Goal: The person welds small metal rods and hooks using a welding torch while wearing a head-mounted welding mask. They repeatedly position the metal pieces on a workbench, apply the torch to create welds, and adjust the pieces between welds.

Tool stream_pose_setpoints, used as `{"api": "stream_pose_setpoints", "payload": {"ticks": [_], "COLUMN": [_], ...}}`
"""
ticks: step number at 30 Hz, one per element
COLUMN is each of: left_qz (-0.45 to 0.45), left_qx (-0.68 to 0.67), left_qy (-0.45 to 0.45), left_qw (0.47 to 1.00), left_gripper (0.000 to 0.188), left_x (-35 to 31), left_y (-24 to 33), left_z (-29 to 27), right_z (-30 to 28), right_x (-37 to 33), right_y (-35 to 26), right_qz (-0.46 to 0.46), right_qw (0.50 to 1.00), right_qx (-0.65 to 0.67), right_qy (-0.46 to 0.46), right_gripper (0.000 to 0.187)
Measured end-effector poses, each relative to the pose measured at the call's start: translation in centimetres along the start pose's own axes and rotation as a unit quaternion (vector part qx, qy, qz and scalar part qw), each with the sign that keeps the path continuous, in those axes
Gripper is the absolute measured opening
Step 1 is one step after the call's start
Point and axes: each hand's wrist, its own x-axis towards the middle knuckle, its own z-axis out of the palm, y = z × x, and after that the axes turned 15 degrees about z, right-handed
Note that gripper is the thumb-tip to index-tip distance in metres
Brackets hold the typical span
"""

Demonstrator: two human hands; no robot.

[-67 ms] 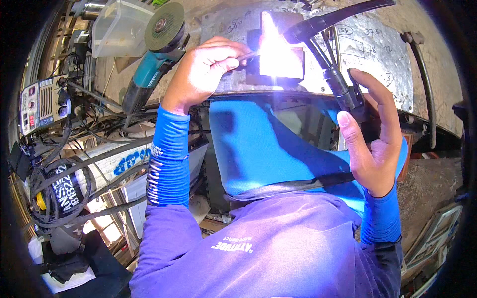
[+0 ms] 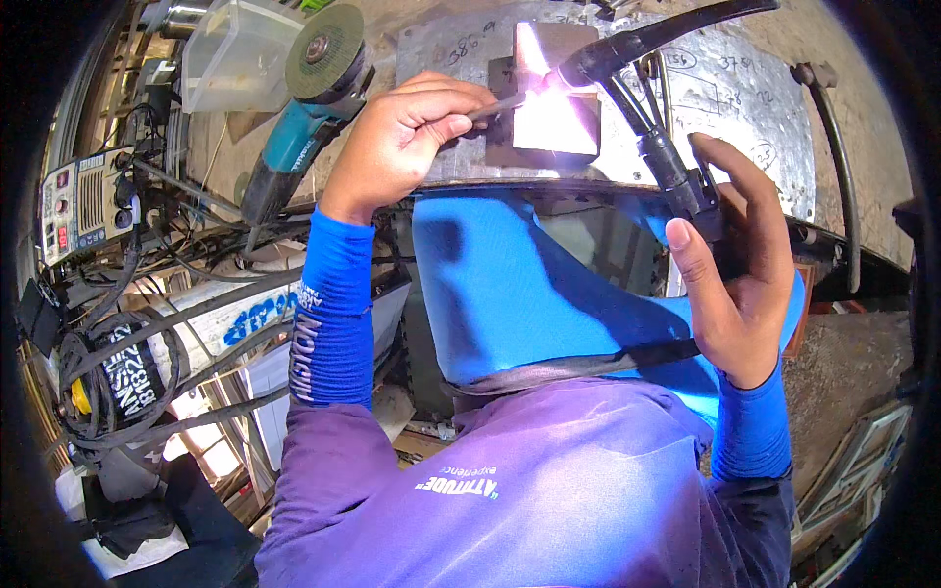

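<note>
Between the thumb and fingers of my left hand [image 2: 407,137] is a thin filler rod [image 2: 498,106], its tip pointing right at a glowing weld spot. My right hand [image 2: 750,284] is curled round the lower end of a black TIG welding torch [image 2: 667,167], with thumb and forefinger on either side of the handle. The torch head leans in from the right, close over a small block-like metal workpiece [image 2: 557,135]. Bright pinkish-white arc light washes out part of the workpiece, and glare hides the exact tip contact.
The workpiece rests on a marked metal sheet [image 2: 446,162]. Left of it lie a teal angle grinder [image 2: 294,147] and a clear plastic bin [image 2: 235,59]. A welding machine [image 2: 88,208] and coiled cables [image 2: 108,377] are further left. A metal bar [image 2: 835,176] stands at right.
The arc glare has shrunk and dimmed, so more of the workpiece and the rod's end shows. Both hands and the torch have hardly moved.
</note>
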Motion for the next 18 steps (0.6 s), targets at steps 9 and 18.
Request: {"api": "stream_pose_setpoints", "payload": {"ticks": [9, 18], "left_qz": [0.014, 0.005], "left_qx": [0.017, 0.041], "left_qy": [0.048, 0.13], "left_qw": [0.999, 0.991], "left_gripper": [0.017, 0.016], "left_x": [-0.5, -1.4], "left_y": [0.0, 0.8], "left_z": [1.1, 3.3], "right_z": [-3.5, -20.8], "right_x": [-2.1, -16.5], "right_y": [0.0, 11.4], "right_qz": [0.11, 0.154], "right_qw": [0.98, 0.852], "right_qx": [-0.023, 0.144], "right_qy": [0.162, 0.479], "right_gripper": [0.064, 0.034]}}
